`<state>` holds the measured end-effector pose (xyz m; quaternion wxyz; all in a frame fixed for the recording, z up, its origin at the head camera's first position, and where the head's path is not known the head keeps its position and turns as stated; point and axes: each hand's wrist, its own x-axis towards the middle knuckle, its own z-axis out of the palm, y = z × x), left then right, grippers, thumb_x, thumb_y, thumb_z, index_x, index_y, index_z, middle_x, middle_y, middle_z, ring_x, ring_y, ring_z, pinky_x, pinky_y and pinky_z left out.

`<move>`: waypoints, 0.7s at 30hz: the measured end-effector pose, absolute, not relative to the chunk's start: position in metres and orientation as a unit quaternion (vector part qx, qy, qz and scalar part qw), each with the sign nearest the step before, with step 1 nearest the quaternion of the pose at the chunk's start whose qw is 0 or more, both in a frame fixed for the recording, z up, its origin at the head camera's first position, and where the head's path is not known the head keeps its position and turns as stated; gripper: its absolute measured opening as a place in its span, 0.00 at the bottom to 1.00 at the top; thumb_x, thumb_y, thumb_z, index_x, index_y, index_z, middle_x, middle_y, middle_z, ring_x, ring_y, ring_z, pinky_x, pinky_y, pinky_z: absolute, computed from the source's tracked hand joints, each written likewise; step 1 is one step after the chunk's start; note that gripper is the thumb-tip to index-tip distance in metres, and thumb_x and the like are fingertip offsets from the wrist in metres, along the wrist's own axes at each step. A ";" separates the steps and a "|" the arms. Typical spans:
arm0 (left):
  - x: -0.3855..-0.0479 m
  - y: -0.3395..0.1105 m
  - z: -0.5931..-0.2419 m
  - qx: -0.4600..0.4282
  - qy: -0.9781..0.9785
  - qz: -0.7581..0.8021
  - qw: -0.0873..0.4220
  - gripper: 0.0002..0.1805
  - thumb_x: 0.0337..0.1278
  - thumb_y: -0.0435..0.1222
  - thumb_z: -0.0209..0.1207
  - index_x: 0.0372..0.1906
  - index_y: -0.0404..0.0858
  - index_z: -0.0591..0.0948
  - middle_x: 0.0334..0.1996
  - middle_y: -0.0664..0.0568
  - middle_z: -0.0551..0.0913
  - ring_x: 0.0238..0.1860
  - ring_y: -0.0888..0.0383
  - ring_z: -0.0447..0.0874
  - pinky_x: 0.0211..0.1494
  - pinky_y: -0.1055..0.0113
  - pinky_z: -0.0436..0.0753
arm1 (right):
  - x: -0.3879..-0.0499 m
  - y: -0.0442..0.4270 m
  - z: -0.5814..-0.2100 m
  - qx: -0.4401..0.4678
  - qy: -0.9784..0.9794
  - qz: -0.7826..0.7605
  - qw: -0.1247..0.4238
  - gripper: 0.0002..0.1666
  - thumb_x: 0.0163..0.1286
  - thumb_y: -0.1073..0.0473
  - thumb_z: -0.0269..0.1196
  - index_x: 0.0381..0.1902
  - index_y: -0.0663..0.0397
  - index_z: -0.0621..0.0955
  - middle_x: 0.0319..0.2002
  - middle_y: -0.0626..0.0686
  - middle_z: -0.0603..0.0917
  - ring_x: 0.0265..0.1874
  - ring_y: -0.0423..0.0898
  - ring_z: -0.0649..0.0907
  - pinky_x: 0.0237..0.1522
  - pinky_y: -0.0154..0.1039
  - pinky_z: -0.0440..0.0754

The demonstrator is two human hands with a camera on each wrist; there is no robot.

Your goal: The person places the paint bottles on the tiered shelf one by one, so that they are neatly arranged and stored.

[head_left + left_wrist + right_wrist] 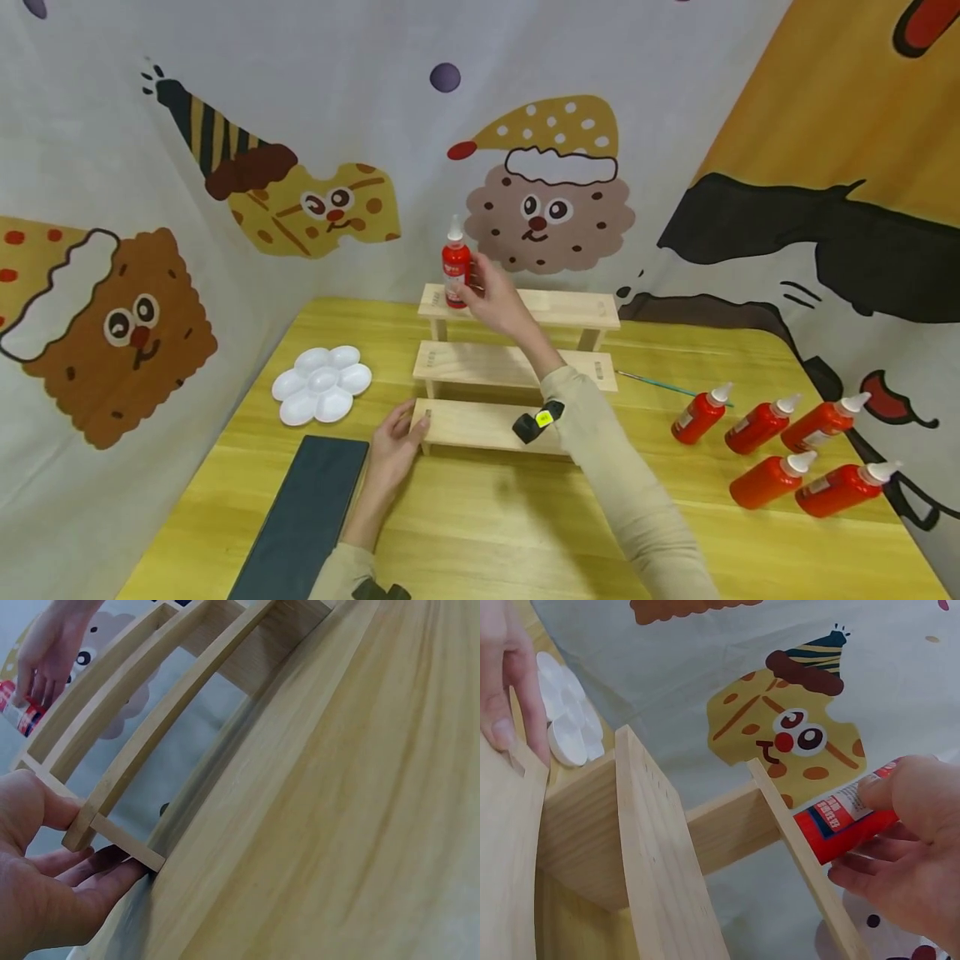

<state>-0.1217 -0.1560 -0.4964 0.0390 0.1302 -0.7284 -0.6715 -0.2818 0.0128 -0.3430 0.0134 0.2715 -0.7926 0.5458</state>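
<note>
My right hand (491,296) grips a red paint bottle (455,265) with a white nozzle, upright at the left end of the top step of a three-tier wooden stand (480,363). In the right wrist view the bottle's base (832,832) meets that step's board, with thumb and fingers round its body. At the stand's lowest step, my left hand (396,442) holds the left end. The left wrist view shows its thumb against the board's edge and its fingers (105,881) curled by the short leg.
Several red paint bottles (757,427) stand at the right of the table (510,533). A thin blue paintbrush (660,384) lies behind them. On the left are a white flower-shaped palette (322,379) and a dark flat board (303,517). A cartoon-printed cloth (360,100) hangs behind.
</note>
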 end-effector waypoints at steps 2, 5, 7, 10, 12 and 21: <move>-0.120 -0.156 -0.496 0.128 -0.729 -0.671 0.041 0.28 0.71 0.34 0.60 0.71 0.29 0.70 0.60 0.27 0.79 0.57 0.39 0.83 0.46 0.74 0.81 | -0.278 0.017 -0.342 0.269 -0.798 0.539 0.010 0.34 0.77 0.63 0.59 0.75 0.64 0.62 0.70 0.65 0.73 0.70 0.58 0.74 0.70 0.48 0.73; -0.120 -0.156 -0.497 0.125 -0.728 -0.672 0.044 0.28 0.71 0.33 0.60 0.71 0.29 0.70 0.59 0.27 0.80 0.55 0.42 0.85 0.43 0.76 0.80 | -0.271 0.028 -0.338 0.264 -0.806 0.529 0.019 0.36 0.78 0.59 0.59 0.76 0.62 0.60 0.73 0.63 0.70 0.72 0.56 0.71 0.73 0.48 0.69; -0.121 -0.155 -0.497 0.126 -0.728 -0.673 0.046 0.28 0.71 0.33 0.60 0.71 0.29 0.70 0.59 0.28 0.80 0.54 0.42 0.85 0.43 0.76 0.80 | -0.265 0.038 -0.335 0.259 -0.809 0.527 0.029 0.36 0.78 0.57 0.59 0.77 0.61 0.60 0.74 0.62 0.69 0.74 0.55 0.69 0.74 0.47 0.68; -0.122 -0.155 -0.498 0.132 -0.729 -0.670 0.045 0.28 0.70 0.33 0.60 0.71 0.30 0.71 0.59 0.28 0.80 0.56 0.42 0.84 0.43 0.76 0.80 | -0.257 0.055 -0.331 0.260 -0.805 0.531 0.046 0.35 0.78 0.56 0.59 0.76 0.60 0.62 0.74 0.61 0.69 0.73 0.55 0.70 0.74 0.48 0.67; -0.123 -0.155 -0.499 0.135 -0.732 -0.666 0.044 0.28 0.70 0.34 0.60 0.71 0.30 0.71 0.60 0.28 0.80 0.57 0.40 0.83 0.44 0.76 0.80 | -0.252 0.067 -0.327 0.258 -0.804 0.534 0.056 0.34 0.78 0.56 0.59 0.75 0.58 0.63 0.73 0.60 0.71 0.73 0.55 0.70 0.74 0.49 0.68; -0.125 -0.157 -0.502 0.145 -0.732 -0.665 0.035 0.28 0.70 0.34 0.61 0.72 0.33 0.71 0.62 0.29 0.78 0.58 0.42 0.83 0.44 0.76 0.81 | -0.225 0.118 -0.317 0.246 -0.804 0.530 0.110 0.31 0.78 0.57 0.59 0.74 0.57 0.65 0.71 0.59 0.73 0.72 0.55 0.71 0.74 0.52 0.68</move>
